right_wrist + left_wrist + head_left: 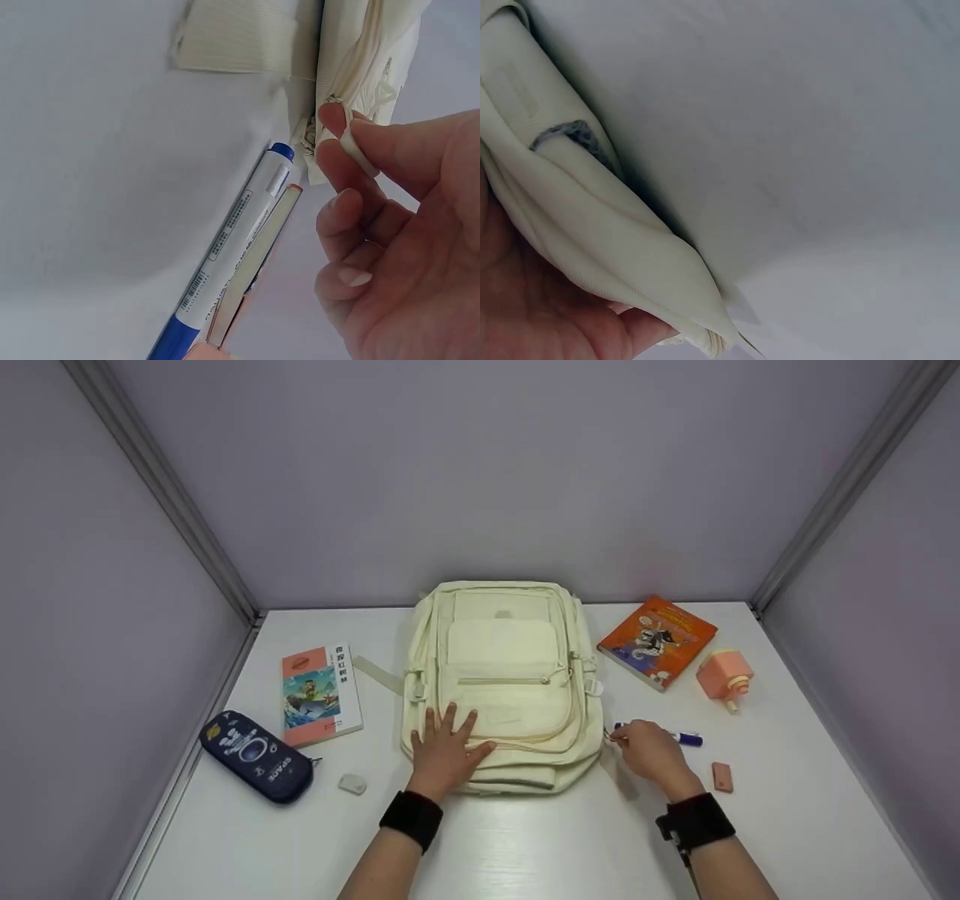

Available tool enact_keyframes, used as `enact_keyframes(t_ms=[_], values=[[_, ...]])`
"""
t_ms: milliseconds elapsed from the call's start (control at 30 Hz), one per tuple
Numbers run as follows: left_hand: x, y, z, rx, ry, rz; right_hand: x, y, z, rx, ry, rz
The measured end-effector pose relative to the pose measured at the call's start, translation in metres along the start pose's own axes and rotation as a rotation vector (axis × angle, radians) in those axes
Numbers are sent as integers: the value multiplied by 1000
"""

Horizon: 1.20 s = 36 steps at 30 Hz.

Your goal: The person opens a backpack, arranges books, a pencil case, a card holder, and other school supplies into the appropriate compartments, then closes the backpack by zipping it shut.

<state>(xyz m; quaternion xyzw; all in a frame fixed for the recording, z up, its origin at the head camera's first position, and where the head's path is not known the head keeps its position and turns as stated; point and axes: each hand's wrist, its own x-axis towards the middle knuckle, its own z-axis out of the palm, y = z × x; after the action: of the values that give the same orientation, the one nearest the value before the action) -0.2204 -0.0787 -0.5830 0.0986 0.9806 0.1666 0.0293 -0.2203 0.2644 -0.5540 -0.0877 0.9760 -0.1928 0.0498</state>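
Observation:
A cream backpack point(504, 649) lies front side up in the middle of the white table. My left hand point(444, 754) rests on its lower left front, fingers spread and straight; the left wrist view shows the palm against the cream fabric point(630, 225). At the bag's lower right side, my right hand point(651, 754) pinches a zipper pull. In the right wrist view, the cream loop of that zipper pull point(358, 154) sits between thumb and forefinger, beside the zipper. A blue-and-white marker point(236, 244) lies close by on the table, partly hidden behind my right hand in the head view.
Left of the bag are a book with a sea picture point(322, 694), a navy pencil case point(259, 757) and a whitish eraser point(352, 784). To the right lie an orange book point(660, 641), a pink-and-yellow pencil sharpener-like object point(725, 675) and a small pink eraser point(722, 777). Grey walls enclose the table.

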Motion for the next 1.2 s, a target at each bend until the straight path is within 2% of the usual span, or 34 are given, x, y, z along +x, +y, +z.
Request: enact_keyframes(t_ms=[300,567,967,1200], values=[[10,3,-4,16,-41,-47,10,4,10,-30,35,-28],[11,5,-3,38,-41,-60,-6,-7,5,-31,-8,-18],[14,6,-1,21,-17,-44,-27,-29,1,-49,42,-95],[15,5,2,-4,-2,-44,-31,-45,4,14,17,-131]])
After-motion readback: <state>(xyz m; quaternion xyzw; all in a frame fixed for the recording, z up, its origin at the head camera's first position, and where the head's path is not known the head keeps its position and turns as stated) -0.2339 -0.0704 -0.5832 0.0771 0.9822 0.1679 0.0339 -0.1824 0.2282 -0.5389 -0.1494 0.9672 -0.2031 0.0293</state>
